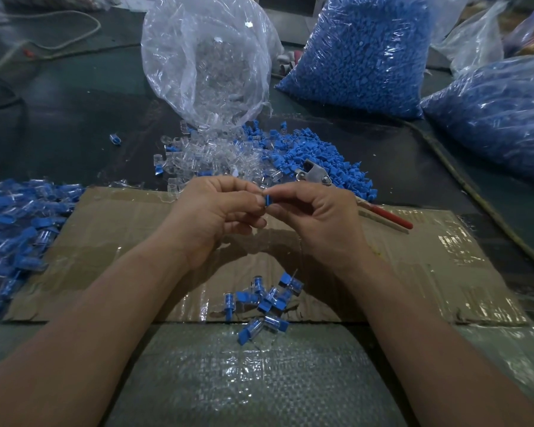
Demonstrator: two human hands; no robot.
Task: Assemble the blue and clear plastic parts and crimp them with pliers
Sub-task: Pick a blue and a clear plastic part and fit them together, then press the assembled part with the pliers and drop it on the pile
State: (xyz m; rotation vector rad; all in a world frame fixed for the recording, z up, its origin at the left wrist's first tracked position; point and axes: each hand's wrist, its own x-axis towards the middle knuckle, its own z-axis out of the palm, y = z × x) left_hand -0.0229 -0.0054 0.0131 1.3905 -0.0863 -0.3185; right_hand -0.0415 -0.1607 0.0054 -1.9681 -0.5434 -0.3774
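Observation:
My left hand (pixel 213 211) and my right hand (pixel 318 220) meet above the cardboard sheet (pixel 111 241), fingertips pinching one small blue part (pixel 268 200) between them. A clear part may be inside the left fingers, but it is hidden. Loose clear parts (pixel 204 155) and loose blue parts (pixel 305 152) lie heaped just beyond my hands. Pliers (pixel 318 175) with red handles (pixel 389 217) rest on the blue heap, right of my right hand. A small cluster of joined blue-and-clear pieces (pixel 265 300) lies on the cardboard's near edge.
An open clear bag (pixel 207 57) of clear parts stands behind the heaps. Two full bags of blue parts (pixel 364 53) (pixel 500 112) stand at the back right. A big pile of joined pieces (pixel 16 235) covers the left. A cord (pixel 475 192) runs along the right.

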